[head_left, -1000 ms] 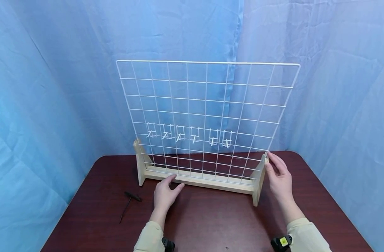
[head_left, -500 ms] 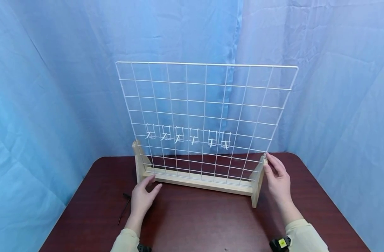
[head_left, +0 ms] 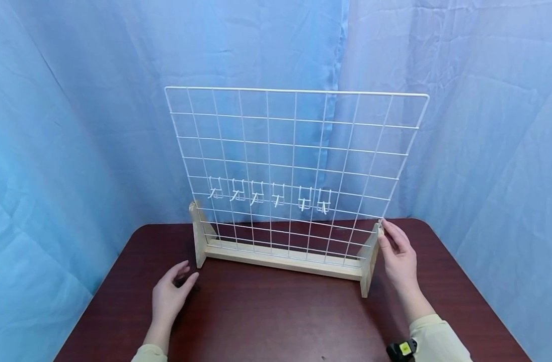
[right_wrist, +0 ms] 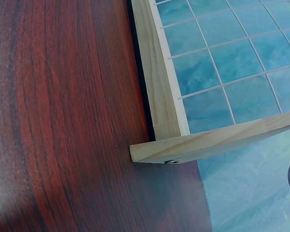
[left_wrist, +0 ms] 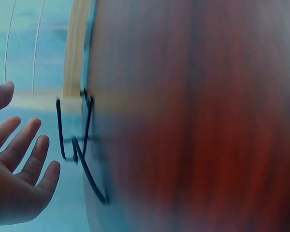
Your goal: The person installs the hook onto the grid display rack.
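Observation:
A white wire grid panel (head_left: pixel 296 92) stands upright in a pale wooden stand (head_left: pixel 282 257), and several white wire hooks (head_left: pixel 304 203) hang in a row across it. At the top of the stand's right upright (head_left: pixel 369 271), my right hand (head_left: pixel 400 261) pinches the wood with thumb and fingers. My left hand (head_left: pixel 168 296) hovers over the table, left of the stand's left upright, with its fingers loosely bent and holding nothing. The left wrist view shows a black wire hook (left_wrist: pixel 75 150) on the table near those fingers; the hand mostly hides it in the head view.
The dark red-brown table (head_left: pixel 276 322) has rounded back corners. Light blue curtains (head_left: pixel 99 125) surround it at the back and sides. A black device with a yellow label (head_left: pixel 401 349) is strapped to my right wrist.
My left hand has moved left from the stand's front board toward the black hook, which it now mostly covers. The right hand stays at the right upright.

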Tool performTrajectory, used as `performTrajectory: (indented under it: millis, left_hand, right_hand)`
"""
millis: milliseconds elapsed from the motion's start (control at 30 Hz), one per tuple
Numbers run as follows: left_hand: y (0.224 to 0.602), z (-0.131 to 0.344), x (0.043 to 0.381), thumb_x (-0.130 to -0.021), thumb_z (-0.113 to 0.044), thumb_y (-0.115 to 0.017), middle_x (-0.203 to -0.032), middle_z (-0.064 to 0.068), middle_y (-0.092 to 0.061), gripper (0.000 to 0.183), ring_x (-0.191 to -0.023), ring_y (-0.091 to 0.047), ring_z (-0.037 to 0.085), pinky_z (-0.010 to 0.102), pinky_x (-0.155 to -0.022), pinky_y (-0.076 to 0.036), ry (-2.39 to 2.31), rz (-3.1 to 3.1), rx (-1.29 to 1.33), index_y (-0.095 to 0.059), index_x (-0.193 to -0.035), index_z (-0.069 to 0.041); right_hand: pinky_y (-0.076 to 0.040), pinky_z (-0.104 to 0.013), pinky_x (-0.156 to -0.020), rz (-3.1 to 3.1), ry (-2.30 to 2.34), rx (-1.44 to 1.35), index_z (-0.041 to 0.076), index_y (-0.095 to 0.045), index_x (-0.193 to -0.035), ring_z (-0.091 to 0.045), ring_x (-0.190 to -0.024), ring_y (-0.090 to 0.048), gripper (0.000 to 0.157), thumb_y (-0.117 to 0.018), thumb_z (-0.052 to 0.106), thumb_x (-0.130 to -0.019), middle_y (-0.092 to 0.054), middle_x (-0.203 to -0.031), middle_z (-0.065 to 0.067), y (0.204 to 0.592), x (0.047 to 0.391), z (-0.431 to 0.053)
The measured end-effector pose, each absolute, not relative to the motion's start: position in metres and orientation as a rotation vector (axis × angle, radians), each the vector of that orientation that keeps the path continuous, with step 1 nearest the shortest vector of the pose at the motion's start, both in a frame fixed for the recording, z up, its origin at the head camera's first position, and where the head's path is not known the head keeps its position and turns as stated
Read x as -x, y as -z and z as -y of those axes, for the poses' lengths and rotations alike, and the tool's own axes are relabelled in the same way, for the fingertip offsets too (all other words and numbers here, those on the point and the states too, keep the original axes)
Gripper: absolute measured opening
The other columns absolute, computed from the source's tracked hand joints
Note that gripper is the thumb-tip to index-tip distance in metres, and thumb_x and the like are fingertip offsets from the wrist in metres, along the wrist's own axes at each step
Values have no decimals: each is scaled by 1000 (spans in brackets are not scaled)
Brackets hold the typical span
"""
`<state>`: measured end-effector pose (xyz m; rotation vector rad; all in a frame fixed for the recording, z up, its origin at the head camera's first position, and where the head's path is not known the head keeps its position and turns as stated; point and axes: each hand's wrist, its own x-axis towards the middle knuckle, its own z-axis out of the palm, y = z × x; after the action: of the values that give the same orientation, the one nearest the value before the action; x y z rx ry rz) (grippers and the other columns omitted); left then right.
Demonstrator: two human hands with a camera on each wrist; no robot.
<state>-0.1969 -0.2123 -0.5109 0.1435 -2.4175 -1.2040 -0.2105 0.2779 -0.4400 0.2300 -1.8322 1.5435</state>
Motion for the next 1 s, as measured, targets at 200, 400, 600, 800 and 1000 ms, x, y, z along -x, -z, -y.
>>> performTrajectory:
  millis: [200,400,600,800,1000]
  left_hand:
    - [514,235,189,-88,-20,-77,-115,18,-69,48,-107,-63,35,50,-93,-45,1134,2483,-193,-62,-130,-2]
    - [516,254,185,-90,-24,-75,-122,21,-66,52,-113,-59,37,53,-96,-44,1119,2566,-249,-58,-134,-2]
    - [514,263,182,-92,-34,-72,-131,25,-59,61,-120,-53,41,56,-99,-41,1147,2715,-264,-53,-138,0]
    - [515,267,182,-92,-37,-71,-136,27,-55,65,-125,-50,42,57,-102,-39,1179,2800,-260,-51,-141,1]
    - [518,270,183,-91,-35,-72,-140,28,-50,69,-130,-44,44,58,-106,-34,1241,2838,-229,-47,-144,2]
  right_hand:
    - [-44,-12,-92,1833,-1556,-223,-14,-56,-130,0,-113,-55,36,-56,-14,-93,-59,-126,5,438,210,-277]
    - [-44,-11,-92,1843,-1549,-209,-9,-59,-131,0,-113,-55,38,-56,-14,-94,-59,-128,-7,438,209,-277]
    - [-45,-12,-92,1845,-1545,-210,-9,-59,-130,1,-113,-56,37,-56,-14,-93,-59,-128,-6,438,209,-277]
    - [-44,-11,-91,1845,-1546,-213,-8,-58,-131,1,-113,-56,38,-55,-14,-94,-59,-128,-6,438,209,-277]
    - [-44,-12,-93,1846,-1544,-214,-9,-58,-131,1,-113,-55,38,-56,-14,-94,-59,-128,-6,438,209,-277]
